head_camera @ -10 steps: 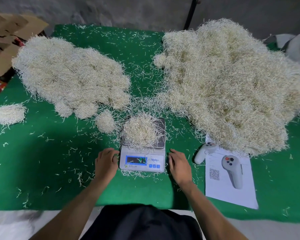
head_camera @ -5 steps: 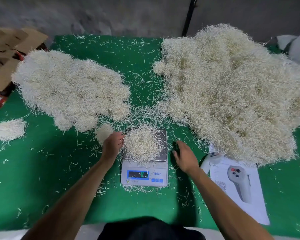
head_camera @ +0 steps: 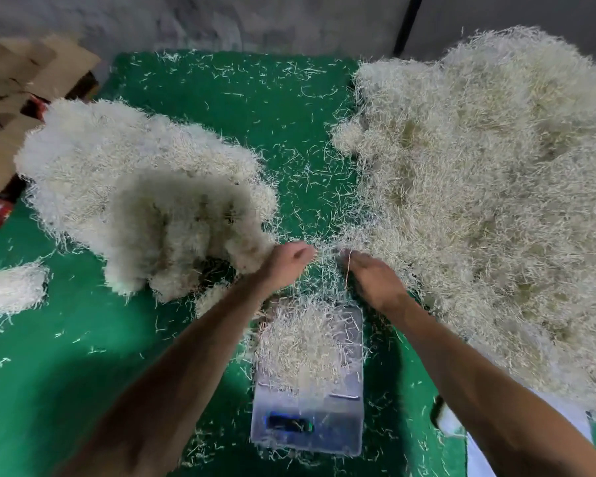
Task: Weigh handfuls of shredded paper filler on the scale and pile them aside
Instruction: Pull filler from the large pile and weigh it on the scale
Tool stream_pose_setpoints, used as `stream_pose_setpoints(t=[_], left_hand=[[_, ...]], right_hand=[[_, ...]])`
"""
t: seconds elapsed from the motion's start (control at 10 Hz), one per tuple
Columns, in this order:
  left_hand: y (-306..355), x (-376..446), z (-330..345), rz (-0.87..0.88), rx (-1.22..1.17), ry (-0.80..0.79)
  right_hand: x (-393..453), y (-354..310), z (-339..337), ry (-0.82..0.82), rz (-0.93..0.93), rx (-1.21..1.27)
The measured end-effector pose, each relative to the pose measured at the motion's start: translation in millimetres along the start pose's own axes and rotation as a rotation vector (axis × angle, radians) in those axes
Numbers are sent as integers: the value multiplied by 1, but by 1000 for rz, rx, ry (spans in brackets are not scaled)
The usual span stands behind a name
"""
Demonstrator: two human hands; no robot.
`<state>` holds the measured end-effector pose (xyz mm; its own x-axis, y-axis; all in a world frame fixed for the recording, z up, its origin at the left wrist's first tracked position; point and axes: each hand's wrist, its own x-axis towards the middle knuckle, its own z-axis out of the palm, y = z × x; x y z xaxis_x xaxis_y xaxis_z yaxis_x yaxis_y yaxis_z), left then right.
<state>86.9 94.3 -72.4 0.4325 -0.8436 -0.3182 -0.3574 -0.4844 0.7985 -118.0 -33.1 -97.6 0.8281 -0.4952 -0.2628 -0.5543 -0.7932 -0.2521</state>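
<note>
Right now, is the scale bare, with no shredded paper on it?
No, a heap of shredded paper lies on the scale, covering most of its weighing plate.

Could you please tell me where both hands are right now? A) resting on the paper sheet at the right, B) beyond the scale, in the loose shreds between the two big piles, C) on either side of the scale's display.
B: the left hand and right hand meet in scattered shreds past the scale.
</note>
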Motion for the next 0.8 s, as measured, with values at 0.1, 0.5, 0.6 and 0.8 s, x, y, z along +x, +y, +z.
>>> stream_pose_setpoints(t=[0.1, 0.5, 0.6, 0.8], left_hand=[[18, 35, 24, 85, 237, -86], [14, 88, 71, 46, 268, -85], [22, 94, 42, 27, 186, 40], [64, 89, -29, -54, -134, 269]], right_hand=[[28, -3, 3, 165, -45, 115], [47, 56, 10, 437, -45, 149], [40, 71, 14, 336, -23, 23], [27, 73, 4, 200, 227, 82]])
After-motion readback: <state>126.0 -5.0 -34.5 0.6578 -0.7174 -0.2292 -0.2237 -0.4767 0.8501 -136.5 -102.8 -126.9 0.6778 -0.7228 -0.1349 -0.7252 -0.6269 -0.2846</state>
